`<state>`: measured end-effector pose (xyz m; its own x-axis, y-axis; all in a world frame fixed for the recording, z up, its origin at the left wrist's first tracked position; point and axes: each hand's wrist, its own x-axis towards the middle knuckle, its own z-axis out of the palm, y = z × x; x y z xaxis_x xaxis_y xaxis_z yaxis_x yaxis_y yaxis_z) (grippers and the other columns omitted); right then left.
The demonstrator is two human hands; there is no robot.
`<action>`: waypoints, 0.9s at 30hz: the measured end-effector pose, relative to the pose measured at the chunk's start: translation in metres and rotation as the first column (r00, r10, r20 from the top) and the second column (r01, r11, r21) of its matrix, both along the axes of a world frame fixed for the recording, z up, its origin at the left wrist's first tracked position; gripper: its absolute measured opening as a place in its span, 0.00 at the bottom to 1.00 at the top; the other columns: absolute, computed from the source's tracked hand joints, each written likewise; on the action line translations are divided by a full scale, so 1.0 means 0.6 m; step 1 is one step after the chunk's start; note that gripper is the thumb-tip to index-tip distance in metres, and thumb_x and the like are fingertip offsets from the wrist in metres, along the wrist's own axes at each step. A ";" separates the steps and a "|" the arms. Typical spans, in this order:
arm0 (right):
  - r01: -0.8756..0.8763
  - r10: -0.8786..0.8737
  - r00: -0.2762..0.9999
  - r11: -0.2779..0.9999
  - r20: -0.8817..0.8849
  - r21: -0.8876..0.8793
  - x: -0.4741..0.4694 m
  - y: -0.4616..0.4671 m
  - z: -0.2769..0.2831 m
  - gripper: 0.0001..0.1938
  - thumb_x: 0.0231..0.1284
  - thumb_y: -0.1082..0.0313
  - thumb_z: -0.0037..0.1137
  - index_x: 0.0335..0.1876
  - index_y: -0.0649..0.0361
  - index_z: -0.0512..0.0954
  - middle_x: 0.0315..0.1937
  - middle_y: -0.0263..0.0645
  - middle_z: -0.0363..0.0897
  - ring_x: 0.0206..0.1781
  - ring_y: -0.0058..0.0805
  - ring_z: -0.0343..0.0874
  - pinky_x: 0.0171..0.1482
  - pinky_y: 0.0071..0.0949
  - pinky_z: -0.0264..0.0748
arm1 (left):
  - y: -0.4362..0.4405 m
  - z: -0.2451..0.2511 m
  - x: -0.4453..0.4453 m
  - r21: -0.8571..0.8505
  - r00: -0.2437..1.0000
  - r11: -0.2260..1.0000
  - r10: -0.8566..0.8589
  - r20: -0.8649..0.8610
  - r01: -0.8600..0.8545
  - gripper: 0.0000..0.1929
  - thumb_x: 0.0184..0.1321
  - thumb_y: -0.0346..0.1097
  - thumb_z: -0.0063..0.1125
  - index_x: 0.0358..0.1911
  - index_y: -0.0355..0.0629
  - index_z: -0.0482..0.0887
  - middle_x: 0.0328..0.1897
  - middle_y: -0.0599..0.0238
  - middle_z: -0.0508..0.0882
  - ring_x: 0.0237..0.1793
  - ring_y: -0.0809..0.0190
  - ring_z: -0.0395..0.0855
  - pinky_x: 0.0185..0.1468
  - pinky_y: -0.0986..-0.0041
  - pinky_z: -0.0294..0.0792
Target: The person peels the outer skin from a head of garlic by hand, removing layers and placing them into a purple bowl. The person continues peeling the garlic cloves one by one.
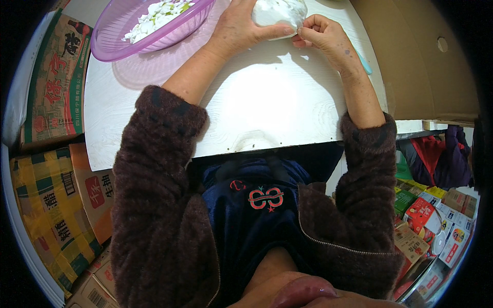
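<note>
My left hand (239, 27) is wrapped around the left side of a round whitish vegetable (278, 14), its thumb lying along the near side. The vegetable looks like a cabbage or cauliflower head; the top of the frame cuts it off. At its lower right edge, my right hand (321, 36) pinches with thumb and fingertips, the other fingers curled. A purple plastic basket (154, 45) stands to the left, tilted in view, with chopped white and yellow-green pieces (158, 19) in it. Beside my right wrist lies a light-blue handle (364, 63), partly hidden by the wrist.
Both forearms rest over a white wooden table (265, 96). Printed cardboard boxes (57, 81) are stacked along its left side. A large open cardboard piece (420, 57) borders the right. Several packaged goods (423, 215) fill the lower right, below a dark purple cloth (456, 158).
</note>
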<state>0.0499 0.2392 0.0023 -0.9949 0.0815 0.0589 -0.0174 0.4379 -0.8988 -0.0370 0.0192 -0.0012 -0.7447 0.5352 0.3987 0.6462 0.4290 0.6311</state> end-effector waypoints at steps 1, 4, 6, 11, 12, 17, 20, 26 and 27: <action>0.010 -0.010 1.000 1.000 0.007 0.026 -0.001 0.001 0.000 0.12 0.63 0.63 0.64 0.44 0.64 0.80 0.38 0.40 0.85 0.41 0.28 0.90 0.52 0.25 0.85 | 0.002 -0.002 0.000 0.003 0.999 1.000 -0.006 -0.039 0.006 0.59 0.45 0.67 0.77 0.75 0.36 0.63 0.70 0.37 0.72 0.72 0.40 0.70 0.74 0.53 0.64; 0.004 -0.005 1.000 0.998 0.018 0.059 -0.002 0.003 0.000 0.08 0.63 0.66 0.61 0.41 0.62 0.79 0.36 0.38 0.84 0.40 0.28 0.90 0.50 0.24 0.83 | 0.005 -0.008 -0.001 0.005 0.991 1.000 -0.016 -0.132 0.017 0.58 0.45 0.68 0.77 0.74 0.35 0.65 0.68 0.37 0.73 0.70 0.40 0.71 0.72 0.53 0.66; -0.007 0.006 1.000 0.999 0.013 0.051 -0.001 0.003 0.001 0.07 0.64 0.67 0.60 0.40 0.62 0.78 0.35 0.37 0.83 0.40 0.27 0.89 0.49 0.23 0.83 | 0.006 -0.011 -0.001 0.001 0.987 1.000 -0.014 -0.162 0.015 0.58 0.45 0.68 0.77 0.73 0.35 0.66 0.68 0.37 0.73 0.69 0.40 0.72 0.71 0.54 0.67; -0.018 0.018 1.000 1.000 0.009 0.018 0.000 -0.002 0.003 0.06 0.65 0.69 0.59 0.41 0.61 0.79 0.36 0.36 0.84 0.39 0.25 0.89 0.50 0.23 0.84 | 0.004 -0.010 -0.002 0.011 0.990 1.000 -0.018 -0.140 0.020 0.57 0.45 0.68 0.77 0.73 0.34 0.67 0.68 0.37 0.73 0.70 0.40 0.72 0.71 0.54 0.67; -0.009 0.009 1.000 1.000 0.005 0.018 0.000 -0.003 0.002 0.06 0.66 0.69 0.59 0.42 0.61 0.79 0.37 0.36 0.85 0.39 0.24 0.89 0.50 0.23 0.84 | 0.004 -0.008 -0.002 0.011 0.991 1.000 -0.017 -0.135 0.019 0.58 0.45 0.68 0.77 0.73 0.34 0.66 0.68 0.37 0.73 0.70 0.40 0.72 0.71 0.54 0.67; -0.059 0.059 0.998 0.991 -0.002 -0.119 0.001 0.002 0.004 0.06 0.70 0.69 0.59 0.46 0.60 0.80 0.38 0.35 0.87 0.38 0.21 0.89 0.50 0.20 0.86 | -0.006 0.006 -0.005 0.013 0.997 0.999 -0.037 0.070 0.036 0.59 0.46 0.68 0.76 0.76 0.38 0.62 0.72 0.39 0.70 0.74 0.41 0.67 0.75 0.52 0.62; -0.079 0.082 0.997 0.987 0.014 -0.143 0.001 0.007 0.007 0.07 0.70 0.68 0.60 0.48 0.61 0.81 0.38 0.36 0.87 0.38 0.21 0.89 0.51 0.20 0.86 | -0.008 0.011 -0.004 -0.001 0.987 0.999 -0.035 0.158 0.036 0.59 0.46 0.69 0.75 0.77 0.40 0.61 0.74 0.40 0.69 0.76 0.42 0.65 0.77 0.51 0.60; -0.057 0.057 0.998 0.986 -0.009 -0.155 0.004 0.002 0.006 0.13 0.70 0.62 0.62 0.51 0.63 0.81 0.38 0.37 0.86 0.39 0.21 0.88 0.51 0.21 0.86 | -0.011 0.010 -0.008 0.017 0.989 0.999 -0.032 0.142 0.029 0.59 0.47 0.70 0.74 0.76 0.39 0.61 0.75 0.39 0.68 0.77 0.42 0.64 0.78 0.51 0.58; -0.060 0.058 0.998 0.988 -0.017 -0.144 0.004 0.000 0.005 0.14 0.70 0.61 0.62 0.51 0.63 0.81 0.38 0.38 0.86 0.39 0.21 0.88 0.51 0.21 0.86 | -0.011 0.009 -0.008 0.019 0.990 0.999 -0.029 0.140 0.026 0.59 0.47 0.69 0.74 0.76 0.38 0.61 0.75 0.39 0.68 0.77 0.42 0.64 0.78 0.51 0.58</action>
<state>0.0525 0.2393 0.0054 -0.9975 0.0313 0.0639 -0.0515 0.3016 -0.9520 -0.0420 0.0127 0.0045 -0.7788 0.5504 0.3008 0.5626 0.4009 0.7230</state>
